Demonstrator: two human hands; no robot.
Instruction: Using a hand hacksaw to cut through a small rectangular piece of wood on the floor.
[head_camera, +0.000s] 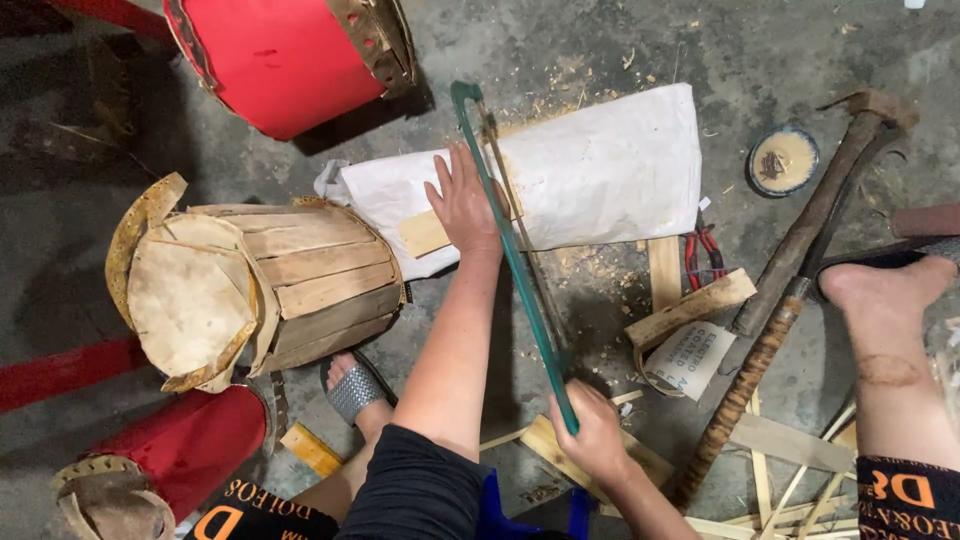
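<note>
My left hand (463, 205) presses flat on a thin wooden slat (425, 233) that lies across a white sack (590, 170) on the concrete floor. In my right hand (592, 432) is the handle of a green-framed hacksaw (510, 250). Its frame runs up and left, and the blade crosses the slat beside my left hand. My left foot, in a grey sandal (355, 390), rests by an unpainted wooden drum shell (255, 285) lying on its side. My bare right foot (880, 285) sits at the right.
A red drum (285, 60) stands at the top, another red drum (190, 455) at the bottom left. A long-handled axe (800, 270), red pliers (705, 255), a round tin (783, 160) and several wood strips (790, 470) lie to the right. Sawdust covers the floor.
</note>
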